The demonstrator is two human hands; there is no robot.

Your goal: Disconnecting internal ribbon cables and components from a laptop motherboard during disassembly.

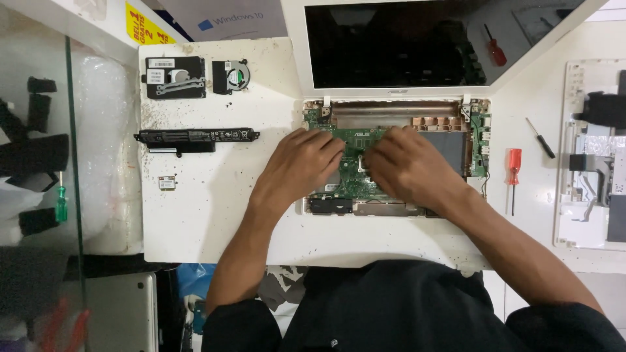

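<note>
A white laptop with its keyboard cover off lies on a white table, its green motherboard exposed and its dark screen tilted back. My left hand rests on the left half of the board, fingers curled toward the centre. My right hand presses down on the middle of the board, fingertips close to those of the left. What lies under the fingertips is hidden. Neither hand visibly holds a tool.
Left of the laptop lie a hard drive in its bracket, a cooling fan, a long black battery and a small card. A red screwdriver, a black screwdriver and the removed keyboard cover lie at the right.
</note>
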